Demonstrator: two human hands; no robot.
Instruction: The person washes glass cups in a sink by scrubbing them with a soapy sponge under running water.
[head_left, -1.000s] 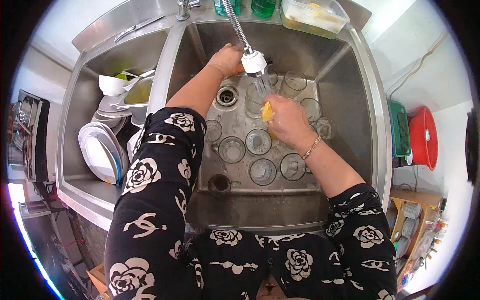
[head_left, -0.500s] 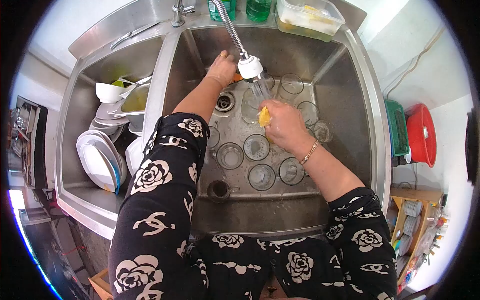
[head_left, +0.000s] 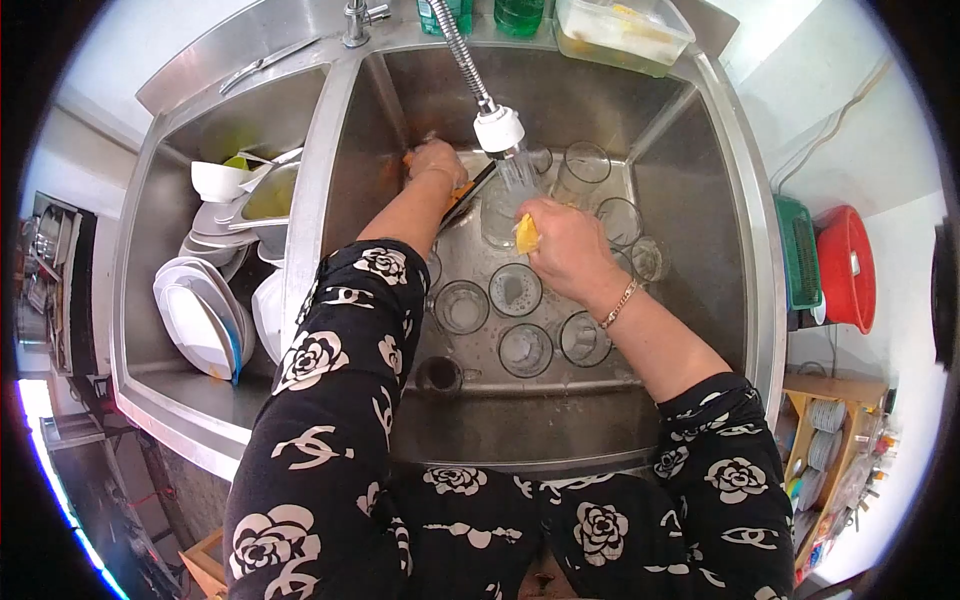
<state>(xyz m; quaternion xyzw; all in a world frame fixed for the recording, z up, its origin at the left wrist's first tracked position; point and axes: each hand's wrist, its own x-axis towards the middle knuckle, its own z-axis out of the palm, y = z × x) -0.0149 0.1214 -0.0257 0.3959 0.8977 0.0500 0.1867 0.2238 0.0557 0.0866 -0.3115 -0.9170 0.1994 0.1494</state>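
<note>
My left hand (head_left: 436, 163) is closed on an orange and black object (head_left: 466, 193) at the back left of the right basin; what the object is cannot be told. My right hand (head_left: 568, 243) pinches a yellow sponge (head_left: 527, 234) just below the running white spray head (head_left: 499, 131). Water falls over a clear container (head_left: 498, 215) partly hidden behind that hand. Several glass mugs stand on the basin floor, among them one mug (head_left: 462, 307) near the middle and another (head_left: 525, 350) in front. A darker glass (head_left: 439, 374) stands at the front left.
Stacked white plates (head_left: 200, 310) and a white bowl (head_left: 218, 181) fill the left basin. A knife (head_left: 268, 65) lies on the back ledge. Behind the right basin are a green bottle (head_left: 518, 15) and a plastic tub (head_left: 622, 35). Green (head_left: 797, 250) and red baskets (head_left: 845, 270) hang at right.
My left hand has moved toward me and to the left, and the orange and black object shows more, now covering the drain. My right hand has stayed nearly in place with the sponge.
</note>
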